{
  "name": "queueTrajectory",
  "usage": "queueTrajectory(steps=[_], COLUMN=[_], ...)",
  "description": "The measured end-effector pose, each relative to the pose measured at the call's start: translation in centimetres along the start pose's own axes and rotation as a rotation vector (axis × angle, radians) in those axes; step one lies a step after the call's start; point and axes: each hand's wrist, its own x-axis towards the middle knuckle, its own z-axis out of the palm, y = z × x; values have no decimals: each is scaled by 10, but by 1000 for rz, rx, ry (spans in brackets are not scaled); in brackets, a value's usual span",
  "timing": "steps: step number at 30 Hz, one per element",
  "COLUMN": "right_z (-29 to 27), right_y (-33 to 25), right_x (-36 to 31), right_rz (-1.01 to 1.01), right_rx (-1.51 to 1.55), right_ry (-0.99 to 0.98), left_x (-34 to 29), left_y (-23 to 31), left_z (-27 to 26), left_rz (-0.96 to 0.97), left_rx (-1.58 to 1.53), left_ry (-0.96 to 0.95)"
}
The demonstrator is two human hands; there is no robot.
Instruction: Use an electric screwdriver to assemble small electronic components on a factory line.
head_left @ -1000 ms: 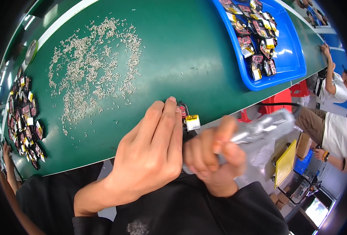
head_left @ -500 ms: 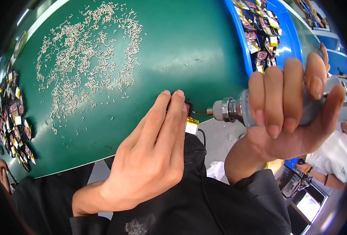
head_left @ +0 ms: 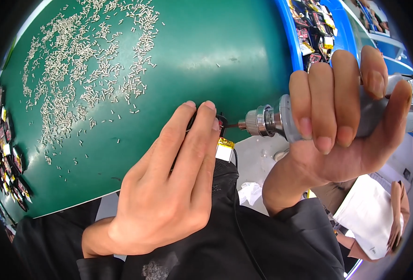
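Note:
My left hand (head_left: 169, 186) lies over a small black device (head_left: 222, 120) at the table's near edge, its fingers pressed together and mostly hiding it. A silver battery pouch with a yellow end (head_left: 224, 150) sticks out beside the fingers. In my right hand (head_left: 339, 140) is a grey electric screwdriver (head_left: 284, 119), gripped with the fingers wrapped round its body. It lies nearly level. Its thin bit points left and reaches the device beside my left fingertips; the exact contact point is too small to make out.
Many loose small screws (head_left: 71, 60) are spread over the green tabletop (head_left: 206, 42). A pile of similar devices with batteries (head_left: 6, 149) sits at the left edge. More fill a blue tray (head_left: 294, 42) at the far right. Another person in white (head_left: 367, 217) is at the lower right.
The tabletop and screws appear shifted left and up in the view. Both hands keep their grip, with the bit still at the device. The person at the lower right has changed position.

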Motion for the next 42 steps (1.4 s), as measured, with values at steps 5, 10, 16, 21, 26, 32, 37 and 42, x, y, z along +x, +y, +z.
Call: queueTrajectory(steps=[5,10,16,21,26,32,37,42], right_z=[-5,-4,-4,-6,-4,1,6,18], right_y=[-1,1,1,1,2,2,1,12], right_x=[0,2,4,3,3,5,5,5], right_rz=[16,5,24,16,36,58,52,-37], right_rx=[0,16,28,49,54,19,-26,-15], right_ry=[-31,-31,-55,-52,-61,-93,-152,-71], left_x=[1,0,-1,0,0,-3,0,2], left_y=[0,-1,-2,-2,-1,-1,0,-3], left_z=[4,4,4,2,2,7,4,1], left_rz=[6,-9,-12,-24,-34,-33,5,42], left_rx=[-11,-26,-27,-40,-41,-57,-74,-68], left_ry=[37,49,53,42,34,82,62,33])
